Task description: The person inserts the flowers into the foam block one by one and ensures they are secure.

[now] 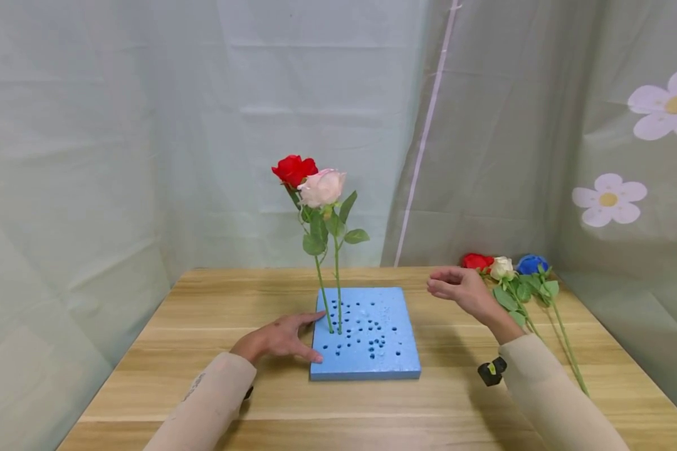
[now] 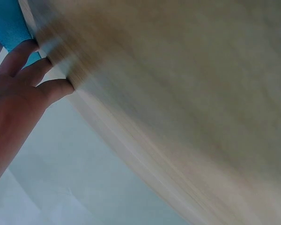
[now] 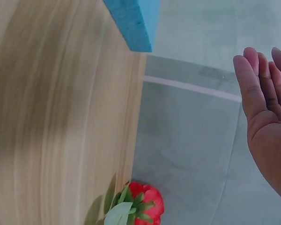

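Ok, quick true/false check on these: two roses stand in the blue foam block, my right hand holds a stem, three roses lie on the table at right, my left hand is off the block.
1. Two roses stand in the blue foam block: true, a red rose and a pink rose.
2. The right hand holds a stem: false, it hovers open and holds nothing.
3. Three loose roses lie at the table's right: true, red, white and blue.
4. The left hand is off the block: false, it rests against the block's left edge.

head: high, forward-down, whole table (image 1: 203, 401) | wrists: close, low across tabletop | shared: blue foam block (image 1: 372, 369)
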`<state>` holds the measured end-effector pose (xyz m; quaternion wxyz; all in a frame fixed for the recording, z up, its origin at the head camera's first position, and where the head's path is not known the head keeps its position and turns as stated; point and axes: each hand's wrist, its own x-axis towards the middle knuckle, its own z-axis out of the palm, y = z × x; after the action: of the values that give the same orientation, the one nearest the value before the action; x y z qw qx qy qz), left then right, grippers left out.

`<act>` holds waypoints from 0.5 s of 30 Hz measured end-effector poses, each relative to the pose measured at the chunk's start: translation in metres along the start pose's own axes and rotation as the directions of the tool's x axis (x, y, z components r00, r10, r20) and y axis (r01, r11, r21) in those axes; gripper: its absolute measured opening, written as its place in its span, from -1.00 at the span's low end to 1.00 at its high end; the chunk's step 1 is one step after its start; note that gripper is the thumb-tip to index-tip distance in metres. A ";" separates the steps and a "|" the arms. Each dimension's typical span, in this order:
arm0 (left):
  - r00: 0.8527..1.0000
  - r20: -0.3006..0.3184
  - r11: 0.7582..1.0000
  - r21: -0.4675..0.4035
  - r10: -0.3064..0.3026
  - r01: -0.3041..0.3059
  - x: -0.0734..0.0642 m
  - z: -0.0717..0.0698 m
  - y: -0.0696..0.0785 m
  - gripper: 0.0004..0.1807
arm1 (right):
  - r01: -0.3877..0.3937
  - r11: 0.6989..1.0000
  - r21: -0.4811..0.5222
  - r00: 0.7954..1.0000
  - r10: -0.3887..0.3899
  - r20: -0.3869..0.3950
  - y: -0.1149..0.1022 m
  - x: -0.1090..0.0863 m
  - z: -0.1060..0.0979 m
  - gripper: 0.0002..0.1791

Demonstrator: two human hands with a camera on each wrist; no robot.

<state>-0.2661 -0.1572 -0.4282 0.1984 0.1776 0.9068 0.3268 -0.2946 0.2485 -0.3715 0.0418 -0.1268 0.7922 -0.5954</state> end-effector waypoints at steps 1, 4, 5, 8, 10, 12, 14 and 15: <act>1.000 0.001 1.000 0.000 0.004 -0.004 0.000 0.000 0.000 0.14 | 0.001 1.000 -0.008 1.000 -0.001 0.000 0.001 -0.001 -0.001 -0.56; 1.000 0.000 1.000 0.006 0.009 -0.009 0.000 0.000 0.000 0.14 | 0.000 1.000 -0.021 1.000 0.000 -0.003 0.003 -0.003 -0.003 -0.55; 1.000 0.000 1.000 0.008 0.008 -0.008 0.000 0.000 0.000 0.15 | 0.002 1.000 -0.019 1.000 -0.002 -0.002 0.004 -0.004 -0.004 -0.55; 1.000 0.000 1.000 0.014 0.007 -0.007 0.000 0.000 0.000 0.14 | -0.002 1.000 -0.016 1.000 0.002 -0.006 0.007 -0.007 -0.008 -0.56; 1.000 0.000 1.000 0.018 0.008 -0.008 0.000 0.000 0.000 0.14 | -0.007 1.000 -0.015 1.000 0.007 -0.011 0.009 -0.009 -0.011 -0.57; 1.000 -0.001 1.000 0.019 0.009 -0.009 0.000 0.000 0.000 0.14 | -0.018 1.000 -0.017 1.000 0.017 -0.022 0.010 -0.011 -0.015 -0.57; 1.000 -0.001 1.000 0.018 0.007 -0.007 0.000 0.000 0.000 0.14 | -0.027 0.999 -0.016 0.999 0.027 -0.033 0.012 -0.012 -0.018 -0.56; 1.000 -0.002 1.000 0.018 0.007 -0.007 0.000 0.000 0.000 0.14 | -0.032 0.999 -0.017 0.999 0.032 -0.039 0.012 -0.013 -0.019 -0.56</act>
<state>-0.2663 -0.1570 -0.4279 0.1948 0.1820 0.9093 0.3194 -0.2879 0.2729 -0.3784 0.0347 -0.1028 0.7999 -0.5902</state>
